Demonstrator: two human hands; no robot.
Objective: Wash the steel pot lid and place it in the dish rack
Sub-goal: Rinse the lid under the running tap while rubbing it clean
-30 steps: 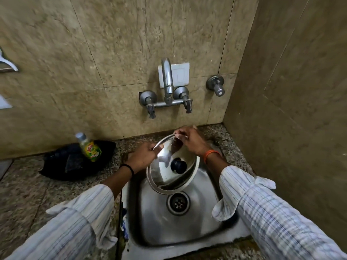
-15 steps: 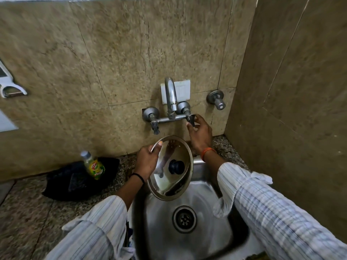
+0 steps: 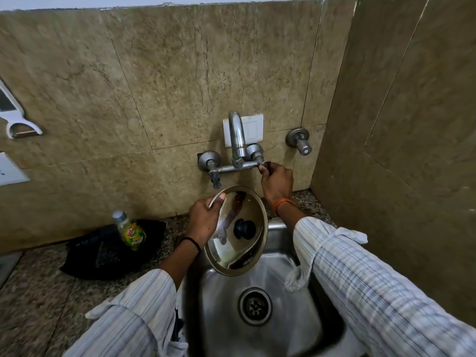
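Observation:
The steel pot lid is tilted over the back of the sink, its black knob facing me. My left hand grips its upper left rim, thumb over the edge. My right hand is raised to the wall tap and its fingers close around the tap's right handle. No water is seen running from the spout. No dish rack is in view.
The steel sink with its round drain lies below the lid. A small green-labelled bottle stands on a black cloth on the granite counter at left. A tiled side wall closes in the right.
My right hand left the lid's rim and rose to the tap's right handle. The left hand keeps hold of the lid, now more upright. The view has tilted upward.

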